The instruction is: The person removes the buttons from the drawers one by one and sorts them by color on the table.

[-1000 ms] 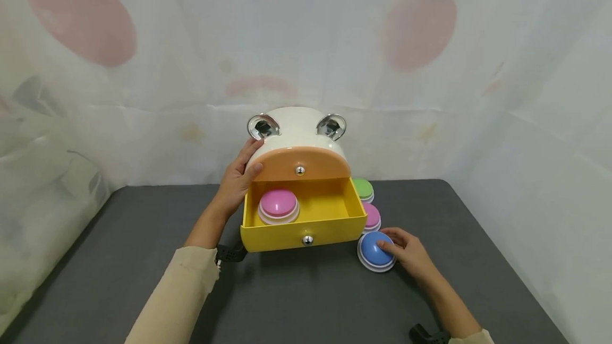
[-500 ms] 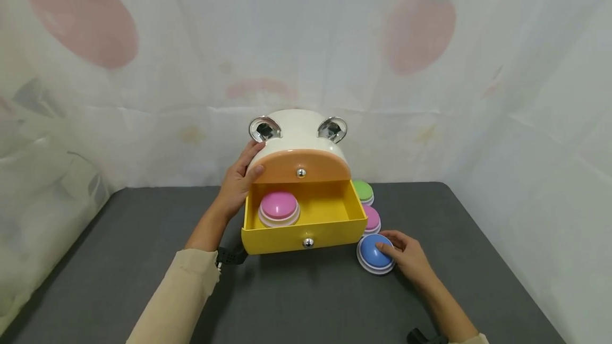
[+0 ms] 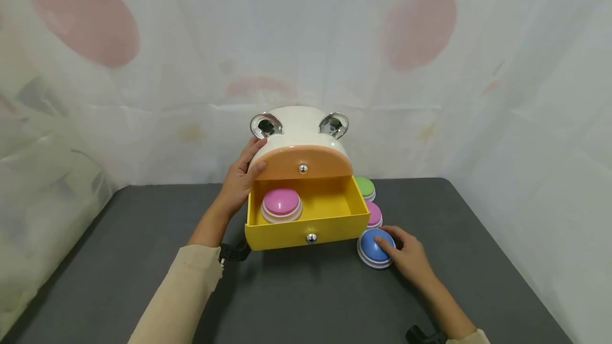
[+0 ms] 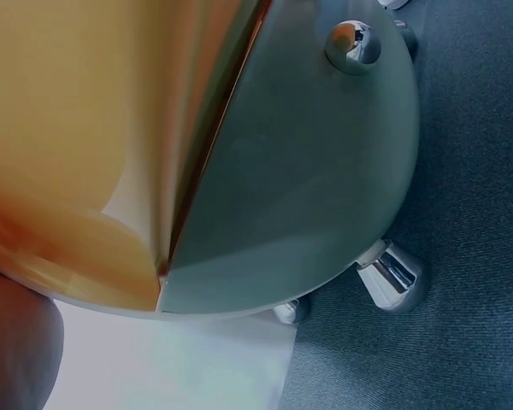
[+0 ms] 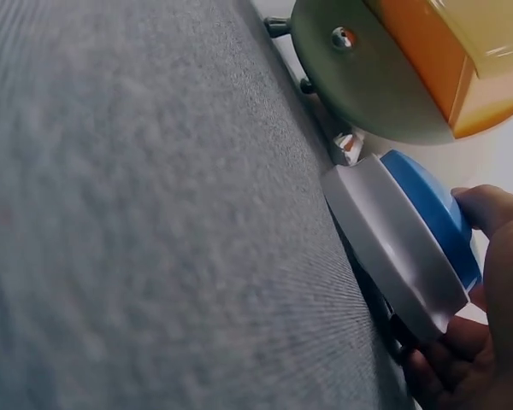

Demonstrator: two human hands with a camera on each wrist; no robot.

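Observation:
A white animal-shaped cabinet (image 3: 296, 126) stands at the back of the grey table (image 3: 143, 238). Its yellow lower drawer (image 3: 287, 233) is pulled out, and a pink dome button (image 3: 281, 201) lies in the drawer's left half. My left hand (image 3: 241, 177) lies against the cabinet's left side, fingers straight up the white body and thumb on the orange upper drawer front (image 3: 301, 166). My right hand (image 3: 389, 243) grips a blue dome button (image 3: 373, 247) on the table by the drawer's right front corner. In the right wrist view the thumb (image 5: 496, 218) rests on that blue button (image 5: 410, 231).
A second pink button (image 3: 374, 214) and a green button (image 3: 365, 187) sit in a row behind the blue one, close to the cabinet's right side. A pale printed curtain (image 3: 430, 68) closes the back and both sides. The cabinet stands on chrome feet (image 4: 393, 278).
My right hand has closed a little further over the blue button, which stays on the table. The left hand, the cabinet and the open drawer have not moved.

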